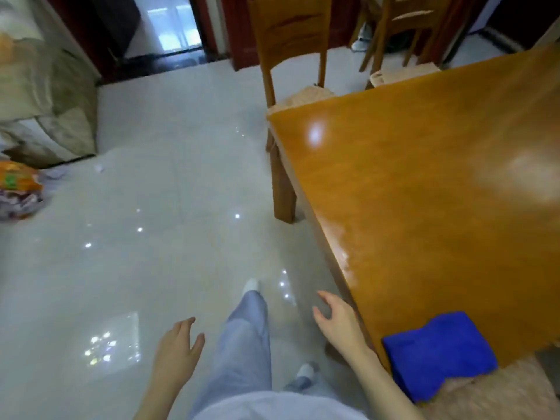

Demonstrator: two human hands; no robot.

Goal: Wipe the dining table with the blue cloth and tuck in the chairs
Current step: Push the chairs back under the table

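Both hands are empty, fingers loose and a bit spread: the left hand (178, 350) hangs over the floor (151, 207), and the right hand (336, 322) is just beside the table (424, 192) edge. The blue cloth (439, 353) lies on the near corner of the table, so I think the chair part is on. Next, walk to the chair (292, 40) at the far end and push it in.

I see my left hand (178, 344) and right hand (338, 322) both held out low, fingers relaxed, holding nothing, legs mid-stride.
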